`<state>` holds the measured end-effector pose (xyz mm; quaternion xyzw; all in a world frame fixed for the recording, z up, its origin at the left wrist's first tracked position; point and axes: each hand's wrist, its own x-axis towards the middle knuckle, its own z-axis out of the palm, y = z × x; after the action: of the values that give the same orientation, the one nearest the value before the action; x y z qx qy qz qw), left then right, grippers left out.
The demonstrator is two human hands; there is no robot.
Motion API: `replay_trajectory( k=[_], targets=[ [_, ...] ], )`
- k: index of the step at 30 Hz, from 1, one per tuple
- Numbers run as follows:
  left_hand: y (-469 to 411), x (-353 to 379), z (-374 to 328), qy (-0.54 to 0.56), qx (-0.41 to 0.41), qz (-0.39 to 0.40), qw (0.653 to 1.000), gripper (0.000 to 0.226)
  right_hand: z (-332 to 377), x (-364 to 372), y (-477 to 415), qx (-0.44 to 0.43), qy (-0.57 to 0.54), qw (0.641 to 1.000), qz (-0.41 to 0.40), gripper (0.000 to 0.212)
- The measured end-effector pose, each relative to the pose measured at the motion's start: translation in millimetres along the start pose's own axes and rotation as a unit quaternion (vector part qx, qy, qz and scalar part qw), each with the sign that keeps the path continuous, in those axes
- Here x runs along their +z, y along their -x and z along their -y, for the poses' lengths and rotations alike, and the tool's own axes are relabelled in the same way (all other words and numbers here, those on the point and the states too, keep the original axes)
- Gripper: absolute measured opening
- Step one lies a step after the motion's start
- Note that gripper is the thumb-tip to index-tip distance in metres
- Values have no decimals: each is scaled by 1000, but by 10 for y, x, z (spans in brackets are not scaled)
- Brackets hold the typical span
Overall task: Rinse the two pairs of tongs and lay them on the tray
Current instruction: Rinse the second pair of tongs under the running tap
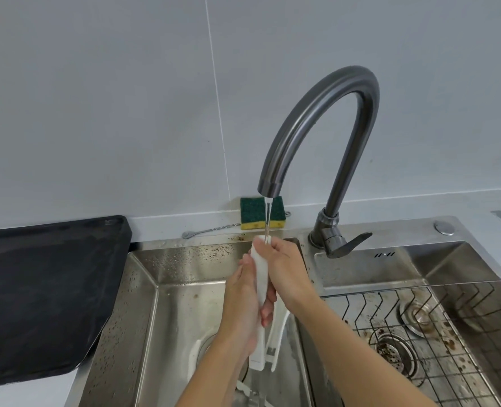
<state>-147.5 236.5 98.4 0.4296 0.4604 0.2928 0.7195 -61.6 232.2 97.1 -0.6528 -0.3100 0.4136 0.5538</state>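
Note:
A pair of white tongs (pixel 261 277) stands nearly upright over the left sink basin, its top end under the running water stream (pixel 267 215). My left hand (pixel 244 292) grips the tongs from the left, fingers curled round the middle. My right hand (pixel 284 268) wraps the upper part from the right. A second white pair of tongs (pixel 195 358) lies on the basin floor below, partly hidden by my arms. The black tray (pixel 46 289) sits on the counter at the left.
The grey gooseneck tap (pixel 325 113) arches over the left steel sink basin (pixel 181 268), its lever to the right. A green-yellow sponge (pixel 256 214) and a metal spoon (pixel 211 230) lie behind the sink. The right basin holds a wire rack (pixel 437 327).

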Motion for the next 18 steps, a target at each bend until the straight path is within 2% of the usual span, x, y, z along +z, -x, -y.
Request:
replay_trajectory(
  k=[3, 5, 8, 11, 13, 16, 18],
  targets=[
    [-26, -53, -9, 29, -25, -6, 999, 51, 65, -7, -1, -26, 47, 998, 12, 49],
    [-77, -111, -49, 73, -52, -18, 996, 52, 52, -60, 10, -28, 37, 999, 15, 40],
    [-158, -173, -92, 131, -78, -30, 988, 54, -29, -124, 70, -55, 75, 994, -57, 25],
    [-214, -165, -96, 145, -85, -40, 985, 56, -106, -181, 145, -126, 154, 971, -133, 18],
    [-274, -171, -72, 192, -89, -45, 976, 55, -147, -229, 190, -171, 164, 954, -183, 9],
    [-393, -197, -26, 268, -99, -51, 957, 55, -209, -273, 267, -244, 164, 930, -222, 14],
    [-452, -178, 0, 298, -100, -55, 948, 55, -251, -279, 315, -254, 161, 925, -233, 20]
  ],
)
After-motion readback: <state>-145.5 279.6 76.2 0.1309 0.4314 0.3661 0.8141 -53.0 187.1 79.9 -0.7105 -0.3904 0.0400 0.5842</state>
